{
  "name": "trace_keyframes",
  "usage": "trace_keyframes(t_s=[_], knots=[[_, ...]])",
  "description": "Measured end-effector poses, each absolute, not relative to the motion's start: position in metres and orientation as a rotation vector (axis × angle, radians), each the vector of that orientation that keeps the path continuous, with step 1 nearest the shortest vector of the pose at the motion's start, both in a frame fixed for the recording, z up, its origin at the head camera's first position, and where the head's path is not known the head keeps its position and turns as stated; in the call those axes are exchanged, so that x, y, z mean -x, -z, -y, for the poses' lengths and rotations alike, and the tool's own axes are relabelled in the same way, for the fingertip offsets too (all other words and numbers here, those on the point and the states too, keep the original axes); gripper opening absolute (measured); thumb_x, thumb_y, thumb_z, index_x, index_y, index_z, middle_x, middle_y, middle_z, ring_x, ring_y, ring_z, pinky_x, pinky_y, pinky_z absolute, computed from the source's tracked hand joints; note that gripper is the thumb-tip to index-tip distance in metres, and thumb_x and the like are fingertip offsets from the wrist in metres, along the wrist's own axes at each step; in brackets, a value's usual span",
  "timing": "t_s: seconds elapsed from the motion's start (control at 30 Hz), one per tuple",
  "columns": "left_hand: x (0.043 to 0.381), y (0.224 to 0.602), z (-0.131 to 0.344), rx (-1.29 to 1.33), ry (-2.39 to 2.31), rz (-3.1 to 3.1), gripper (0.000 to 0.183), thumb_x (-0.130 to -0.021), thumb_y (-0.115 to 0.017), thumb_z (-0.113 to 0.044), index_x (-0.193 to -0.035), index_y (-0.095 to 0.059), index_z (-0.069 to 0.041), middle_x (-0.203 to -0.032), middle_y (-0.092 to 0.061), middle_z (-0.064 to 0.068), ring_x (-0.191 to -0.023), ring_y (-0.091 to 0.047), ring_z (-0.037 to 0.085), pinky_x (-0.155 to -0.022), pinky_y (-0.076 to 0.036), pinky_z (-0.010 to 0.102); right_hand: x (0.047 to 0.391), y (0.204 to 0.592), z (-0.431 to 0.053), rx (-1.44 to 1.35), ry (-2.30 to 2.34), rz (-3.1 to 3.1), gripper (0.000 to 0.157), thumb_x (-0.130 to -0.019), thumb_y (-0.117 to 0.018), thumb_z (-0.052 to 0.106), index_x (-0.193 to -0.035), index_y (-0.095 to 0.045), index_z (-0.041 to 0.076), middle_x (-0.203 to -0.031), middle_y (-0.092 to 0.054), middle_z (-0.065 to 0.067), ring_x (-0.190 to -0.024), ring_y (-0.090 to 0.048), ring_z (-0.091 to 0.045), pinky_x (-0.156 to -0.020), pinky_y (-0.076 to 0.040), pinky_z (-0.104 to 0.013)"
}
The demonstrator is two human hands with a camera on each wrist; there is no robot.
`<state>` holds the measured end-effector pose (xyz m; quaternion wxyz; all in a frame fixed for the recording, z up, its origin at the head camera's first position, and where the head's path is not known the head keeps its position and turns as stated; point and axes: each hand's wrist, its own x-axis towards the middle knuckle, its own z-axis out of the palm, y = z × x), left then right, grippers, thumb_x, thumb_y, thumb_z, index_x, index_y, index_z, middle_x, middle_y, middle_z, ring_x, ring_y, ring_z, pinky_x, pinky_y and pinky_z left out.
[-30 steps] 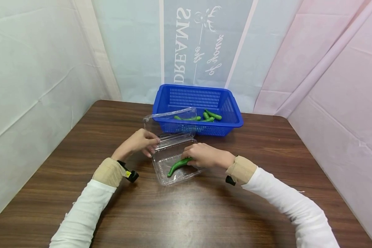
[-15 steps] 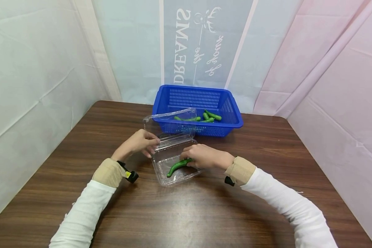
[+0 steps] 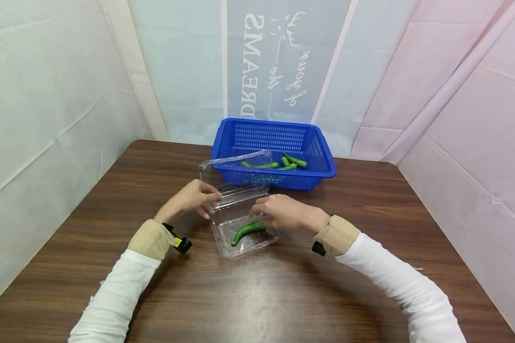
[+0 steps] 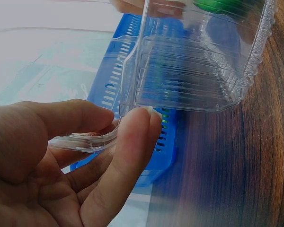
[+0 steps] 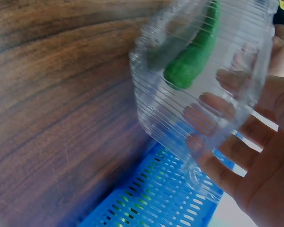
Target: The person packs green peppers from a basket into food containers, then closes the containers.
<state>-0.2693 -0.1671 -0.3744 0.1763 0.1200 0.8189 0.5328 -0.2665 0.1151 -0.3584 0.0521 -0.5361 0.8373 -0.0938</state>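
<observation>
A clear plastic clamshell container point(image 3: 221, 238) stands in the middle of the table with its lid raised at the back. In it lies a curved green cucumber point(image 3: 245, 231), also seen through the wall in the right wrist view. My left hand point(image 3: 192, 197) pinches the container's left edge near the hinge between thumb and fingers, as the left wrist view shows. Over the tray's right side is my right hand point(image 3: 285, 212). In the right wrist view, the fingers of that right hand point(image 5: 262, 156) are spread inside the tray, apart from the cucumber point(image 5: 191, 61).
Behind the container is a blue perforated basket point(image 3: 317, 172) with several green cucumbers point(image 3: 295, 160) in it. The raised clear lid partly overlaps its front. A dark wooden table point(image 3: 249, 300) extends on all sides, with pale cloth point(image 3: 47, 95) hanging around it.
My right hand has let go of the cucumber and lifted slightly away from it. The cucumber stays in the tray. My left hand keeps its grip on the container.
</observation>
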Motion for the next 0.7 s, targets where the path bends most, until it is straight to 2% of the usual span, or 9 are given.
trace_keyframes(t_s=[0.47,0.7], knots=[[0.269,0.374,0.167,-0.345,-1.485,-2.335,0.033,-0.101,-0.057,-0.01,-0.119,-0.059,0.018,-0.086,-0.068,0.02,-0.064,-0.068,0.019,-0.058,-0.063,0.039,0.27,0.341,-0.123,1.718,0.462,-2.689,0.017,-0.096,-0.062,0.005,-0.108,-0.073,0.01,-0.103,-0.068,0.001,-0.092,-0.064,-0.01,-0.08,-0.056,-0.029],[0.269,0.374,0.166,-0.339,-1.493,-2.337,0.031,-0.101,-0.057,-0.01,-0.118,-0.061,0.017,-0.085,-0.068,0.019,-0.065,-0.068,0.019,-0.056,-0.063,0.037,0.275,0.331,-0.131,1.693,0.497,-2.733,0.018,-0.096,-0.062,0.003,-0.109,-0.073,0.009,-0.103,-0.068,-0.002,-0.086,-0.063,-0.01,-0.073,-0.055,-0.028]])
